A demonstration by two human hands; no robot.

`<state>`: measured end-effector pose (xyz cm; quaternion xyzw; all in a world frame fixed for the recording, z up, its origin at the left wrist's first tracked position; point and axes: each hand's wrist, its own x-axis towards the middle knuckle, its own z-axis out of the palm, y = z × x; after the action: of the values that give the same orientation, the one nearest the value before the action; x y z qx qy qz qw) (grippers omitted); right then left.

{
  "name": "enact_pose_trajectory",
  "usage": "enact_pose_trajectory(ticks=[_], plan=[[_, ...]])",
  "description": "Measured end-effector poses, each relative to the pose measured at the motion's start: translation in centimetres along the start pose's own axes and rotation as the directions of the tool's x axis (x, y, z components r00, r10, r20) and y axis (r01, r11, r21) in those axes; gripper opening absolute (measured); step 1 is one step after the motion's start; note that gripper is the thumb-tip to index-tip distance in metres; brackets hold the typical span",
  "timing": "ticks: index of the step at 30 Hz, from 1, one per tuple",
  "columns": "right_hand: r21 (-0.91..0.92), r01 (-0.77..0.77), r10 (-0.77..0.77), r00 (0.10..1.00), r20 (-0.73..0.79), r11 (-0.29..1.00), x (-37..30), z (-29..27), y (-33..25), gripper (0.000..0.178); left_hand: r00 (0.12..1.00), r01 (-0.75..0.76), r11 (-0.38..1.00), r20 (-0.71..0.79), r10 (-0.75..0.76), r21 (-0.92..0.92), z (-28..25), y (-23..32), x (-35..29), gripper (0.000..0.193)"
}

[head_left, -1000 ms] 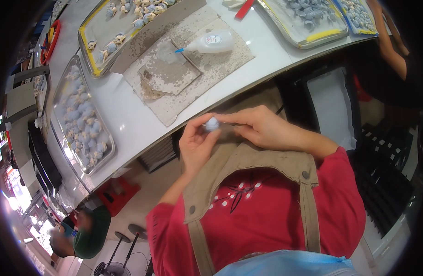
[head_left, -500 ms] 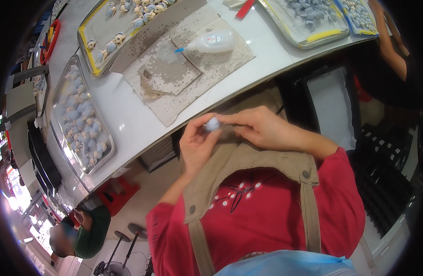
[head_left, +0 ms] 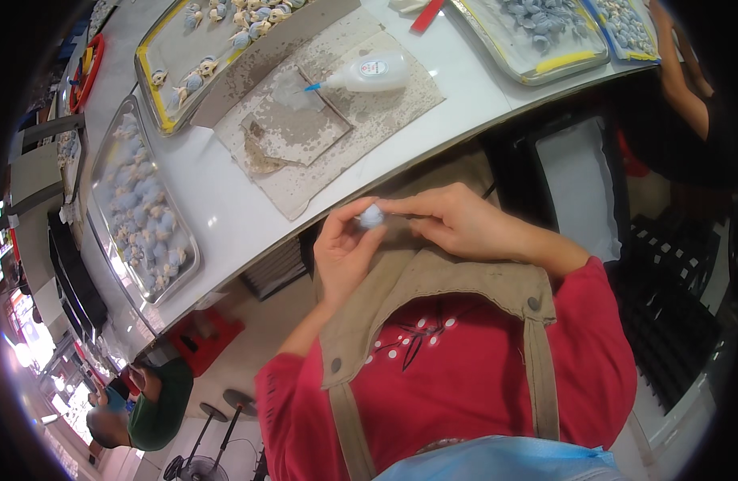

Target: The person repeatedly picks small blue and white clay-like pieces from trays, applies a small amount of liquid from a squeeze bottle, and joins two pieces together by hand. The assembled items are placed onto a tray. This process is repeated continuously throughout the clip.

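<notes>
Above my lap, just off the table's near edge, my left hand (head_left: 342,255) pinches a small pale-blue rounded piece (head_left: 372,216) between thumb and fingertips. My right hand (head_left: 465,227) comes in from the right with its fingers closed. Its index fingertip is against the right side of the piece. Whether a thin object sits between the right thumb and fingers cannot be made out. On the table in front lies a translucent squeeze bottle (head_left: 389,74) with a blue nozzle, on a stained cardboard sheet (head_left: 417,96).
A metal tray (head_left: 194,260) of pale-blue and cream pieces stands at left. Behind it, a yellow-edged tray (head_left: 164,124) holds small figures. Another tray (head_left: 573,72) of blue pieces stands at far right, near someone's arm (head_left: 683,92). A person in green (head_left: 162,405) is at lower left.
Both hands stay in almost the same place around the pale-blue piece, with only a slight shift of the right hand. The things on the table have not moved.
</notes>
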<state>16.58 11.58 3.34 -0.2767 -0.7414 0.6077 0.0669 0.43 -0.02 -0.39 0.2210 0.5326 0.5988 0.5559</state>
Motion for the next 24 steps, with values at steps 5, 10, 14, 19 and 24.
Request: enact_pose_trajectory(ticks=[5,10,14,19,24], plan=[[-0.032,0.007,-0.007,1.0,-0.001,0.999,-0.03,0.13,-0.05,0.041,1.0,-0.001,1.0,0.002,0.001,0.002,-0.12,-0.08,-0.02,0.037],[-0.001,0.018,-0.018,1.0,-0.018,1.0,-0.13,0.26,0.09,0.041,1.0,-0.008,1.0,0.009,0.008,0.002,-0.01,0.05,-0.04,0.037],[-0.028,0.025,-0.025,1.0,-0.013,0.999,-0.06,0.2,0.16,0.041,1.0,-0.014,1.0,0.007,0.014,0.018,0.04,0.06,-0.03,0.036],[-0.009,0.01,-0.01,1.0,-0.009,1.0,-0.05,0.02,-0.07,0.041,1.0,-0.002,1.0,0.004,0.002,0.018,-0.03,0.06,-0.05,0.036],[-0.016,0.014,-0.014,1.0,-0.008,1.0,-0.15,0.19,0.01,0.04,1.0,-0.007,0.999,0.002,0.007,0.031,0.05,0.1,-0.06,0.036]])
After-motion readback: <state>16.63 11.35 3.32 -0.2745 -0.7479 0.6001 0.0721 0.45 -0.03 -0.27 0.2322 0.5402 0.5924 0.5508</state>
